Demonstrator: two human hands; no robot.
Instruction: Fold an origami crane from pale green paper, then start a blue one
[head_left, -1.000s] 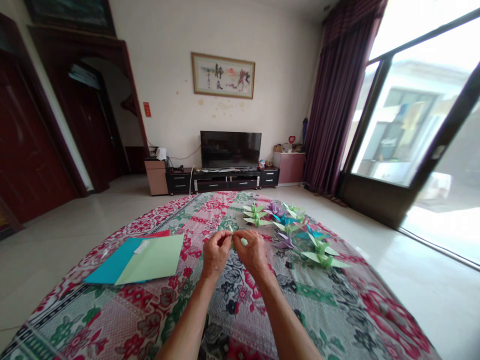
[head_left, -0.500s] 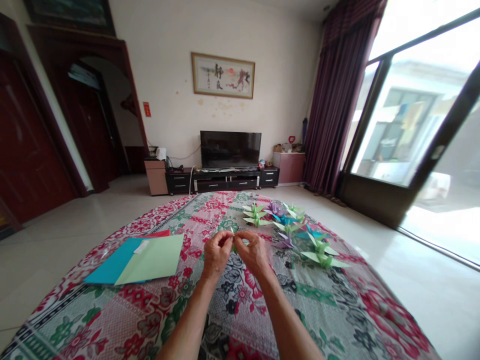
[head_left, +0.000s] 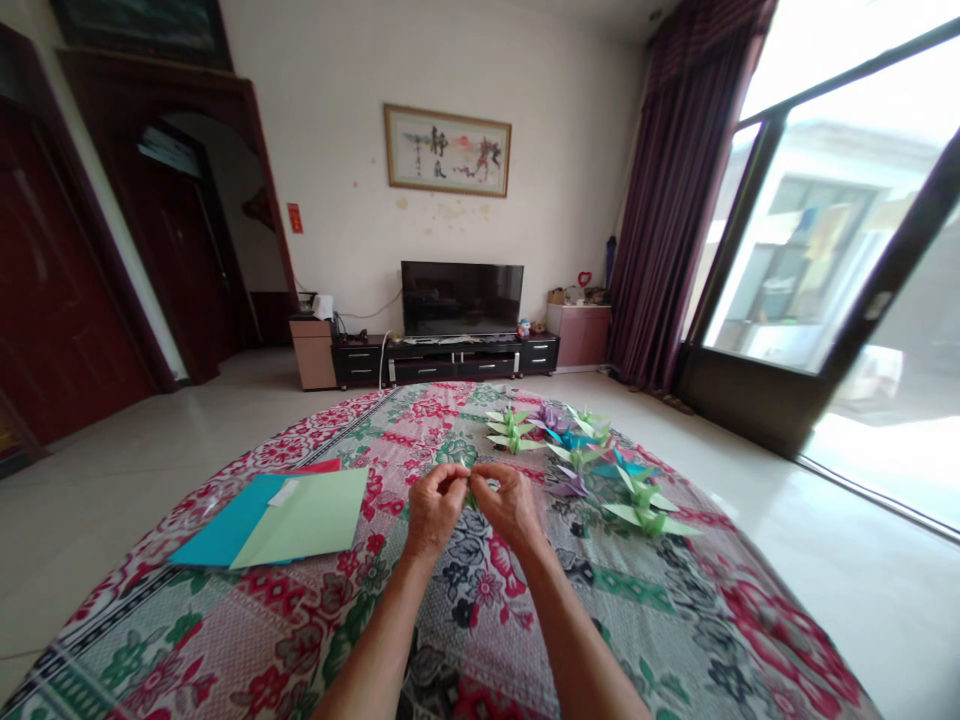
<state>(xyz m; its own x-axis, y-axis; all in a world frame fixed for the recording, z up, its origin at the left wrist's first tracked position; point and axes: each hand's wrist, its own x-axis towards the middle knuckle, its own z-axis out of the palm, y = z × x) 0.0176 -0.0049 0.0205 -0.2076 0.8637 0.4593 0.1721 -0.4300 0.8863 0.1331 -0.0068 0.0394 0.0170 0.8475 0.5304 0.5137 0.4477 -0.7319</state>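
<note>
My left hand (head_left: 433, 506) and my right hand (head_left: 512, 504) meet over the middle of a round table, fingertips pinched together on a small piece of folded green paper (head_left: 471, 495), mostly hidden between them. Just beyond and to the right lie several folded paper cranes (head_left: 577, 450) in green, purple and blue, the nearest a large green crane (head_left: 643, 505). To the left of my left hand lies a stack of flat paper sheets (head_left: 300, 520), light green on top of blue and red.
The table wears a floral patchwork cloth (head_left: 480, 610). Tiled floor surrounds it. A TV (head_left: 461, 298) on a low dark cabinet stands at the far wall, a dark wooden doorway (head_left: 180, 250) at left, curtains and large windows (head_left: 825, 230) at right.
My hands have closed in on the green paper, so less of it shows. They sit slightly lower and closer together than a second ago.
</note>
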